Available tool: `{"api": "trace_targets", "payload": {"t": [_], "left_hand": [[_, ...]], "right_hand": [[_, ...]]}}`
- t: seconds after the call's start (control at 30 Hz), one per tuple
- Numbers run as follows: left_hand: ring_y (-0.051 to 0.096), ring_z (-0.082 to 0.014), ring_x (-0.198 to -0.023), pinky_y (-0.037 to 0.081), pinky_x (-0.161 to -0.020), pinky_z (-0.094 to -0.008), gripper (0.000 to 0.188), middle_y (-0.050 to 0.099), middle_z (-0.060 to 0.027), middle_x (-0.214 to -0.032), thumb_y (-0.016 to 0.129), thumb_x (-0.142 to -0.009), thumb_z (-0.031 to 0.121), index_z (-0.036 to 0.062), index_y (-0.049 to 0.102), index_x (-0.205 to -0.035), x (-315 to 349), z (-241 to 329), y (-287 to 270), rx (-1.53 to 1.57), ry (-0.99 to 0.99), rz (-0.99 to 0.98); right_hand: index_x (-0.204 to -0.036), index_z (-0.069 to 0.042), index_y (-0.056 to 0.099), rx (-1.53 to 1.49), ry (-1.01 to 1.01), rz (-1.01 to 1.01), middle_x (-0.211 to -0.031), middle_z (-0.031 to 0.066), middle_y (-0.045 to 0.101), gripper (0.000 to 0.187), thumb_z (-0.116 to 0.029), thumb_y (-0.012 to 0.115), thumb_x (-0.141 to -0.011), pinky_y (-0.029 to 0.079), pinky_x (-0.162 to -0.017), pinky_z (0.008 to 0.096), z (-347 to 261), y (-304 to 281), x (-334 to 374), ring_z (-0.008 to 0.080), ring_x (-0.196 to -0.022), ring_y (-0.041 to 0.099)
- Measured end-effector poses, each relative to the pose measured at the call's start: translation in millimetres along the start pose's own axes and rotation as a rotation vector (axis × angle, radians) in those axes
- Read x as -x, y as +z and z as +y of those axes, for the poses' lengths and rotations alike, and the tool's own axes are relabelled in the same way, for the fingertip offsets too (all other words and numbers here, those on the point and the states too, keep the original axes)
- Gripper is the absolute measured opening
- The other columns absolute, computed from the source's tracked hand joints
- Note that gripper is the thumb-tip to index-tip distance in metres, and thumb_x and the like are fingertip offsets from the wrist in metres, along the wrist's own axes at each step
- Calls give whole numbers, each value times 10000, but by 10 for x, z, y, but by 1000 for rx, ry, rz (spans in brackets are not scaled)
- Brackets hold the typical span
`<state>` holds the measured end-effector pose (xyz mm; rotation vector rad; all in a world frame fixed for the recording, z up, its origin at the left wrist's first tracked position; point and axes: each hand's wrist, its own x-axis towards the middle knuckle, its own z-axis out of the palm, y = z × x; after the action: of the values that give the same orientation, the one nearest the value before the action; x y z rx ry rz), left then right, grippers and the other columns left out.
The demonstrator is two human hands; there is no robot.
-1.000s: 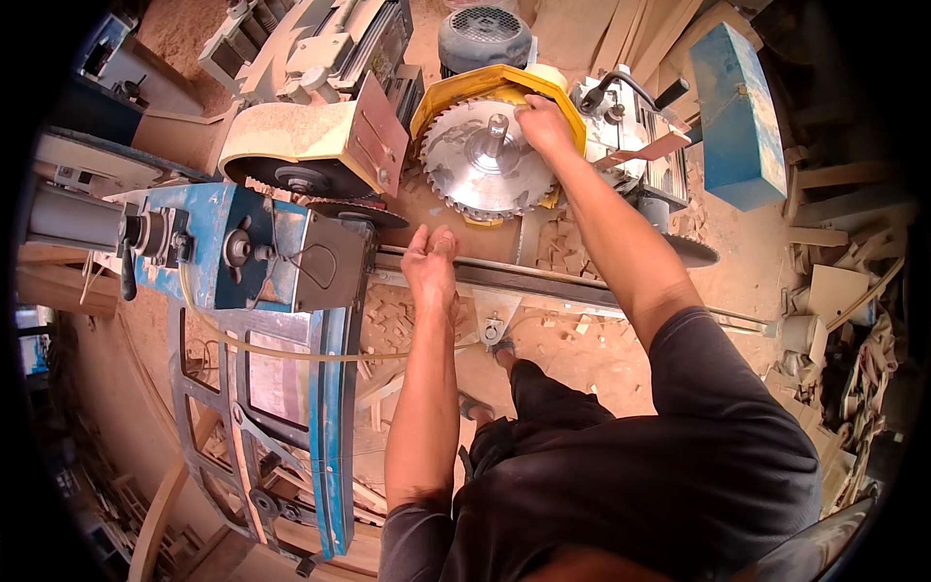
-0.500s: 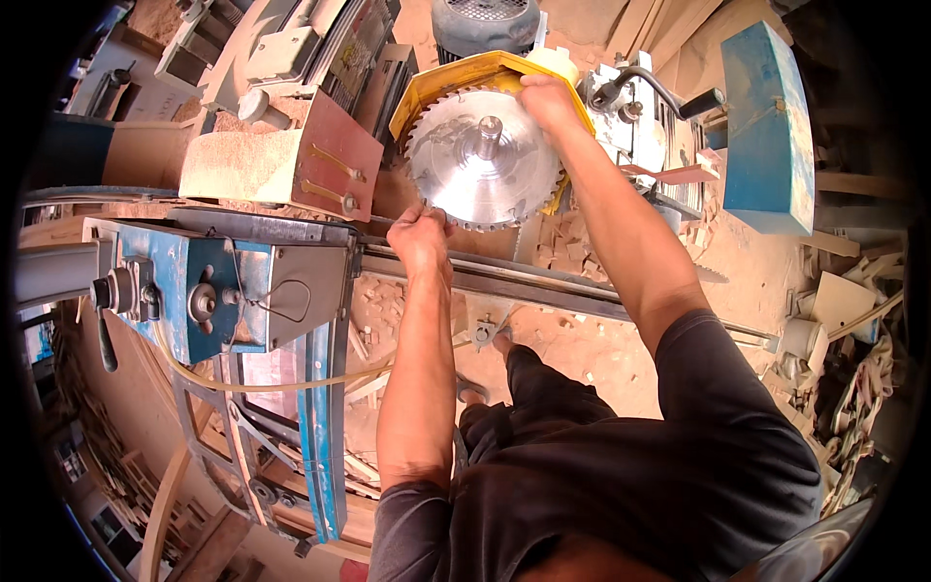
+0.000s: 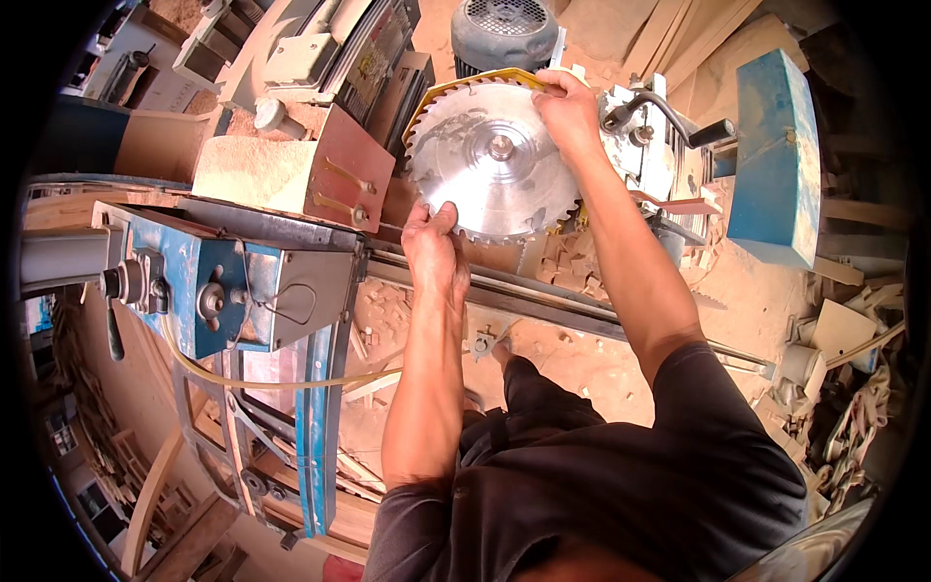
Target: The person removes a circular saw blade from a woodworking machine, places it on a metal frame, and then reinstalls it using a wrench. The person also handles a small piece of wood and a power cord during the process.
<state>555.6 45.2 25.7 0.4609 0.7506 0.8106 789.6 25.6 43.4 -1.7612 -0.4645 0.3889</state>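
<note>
A round, toothed circular saw blade [image 3: 456, 184] faces me at the top middle, with a threaded spindle end [image 3: 500, 146] showing at its centre. My left hand [image 3: 432, 252] is closed on the blade's lower left rim, thumb on the face and fingers hidden behind. At the upper right rim my right hand [image 3: 570, 112] grips the same blade, its fingertips curled over the edge. Behind the blade sits a yellow guard [image 3: 490, 76], mostly covered by it now. Whether the blade is wholly off the spindle I cannot tell.
A grey motor [image 3: 504, 34] stands behind the guard. Right of it are a black crank handle [image 3: 713, 133] and a blue metal box [image 3: 776, 160]. A blue machine [image 3: 208, 291] with a yellowish hose flanks my left arm. Rails cross below the blade; wood scraps litter the floor.
The blade has come outward along the spindle toward me, and less of the spindle sticks out. Both hands moved with it; my left thumb now lies on its face. The view shifted slightly.
</note>
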Motion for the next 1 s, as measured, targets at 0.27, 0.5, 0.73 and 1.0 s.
{"api": "trace_targets", "payload": {"t": [0.27,0.5,0.73,1.0], "left_hand": [[577,-170,-1126,435,-1043,-315,404,590,-105,-1284,455,-945,-119,-5,483,-1331,94,24,57,3,65,-109],[604,-192,-1120,469,-1034,-342,355,628,-98,-1238,534,-963,-36,3,502,-1315,700,20,-465,77,-8,-67],[647,-210,-1022,504,-959,-355,237,682,-111,-1150,613,-964,50,0,587,-1195,1664,123,-1604,-121,-29,119],[643,-208,-1002,488,-952,-339,264,677,-107,-1133,634,-959,70,-10,570,-1203,2002,48,-2120,-142,-25,200]], "right_hand": [[-1172,-11,676,153,-157,114,-1089,139,713,342,-45,681,-832,514,-874,326,-153,-152,133,241,-968,677],[-1190,2,648,40,-132,31,-1118,99,630,365,11,675,-827,483,-897,286,-384,-522,1261,162,-967,592],[-1211,19,630,-82,361,-272,-1008,85,699,290,6,605,-922,513,-773,235,373,-851,2222,92,-897,635],[-1297,43,558,177,15,-182,-1218,178,671,449,29,621,-853,518,-933,311,559,-145,1694,212,-1097,648]]}}
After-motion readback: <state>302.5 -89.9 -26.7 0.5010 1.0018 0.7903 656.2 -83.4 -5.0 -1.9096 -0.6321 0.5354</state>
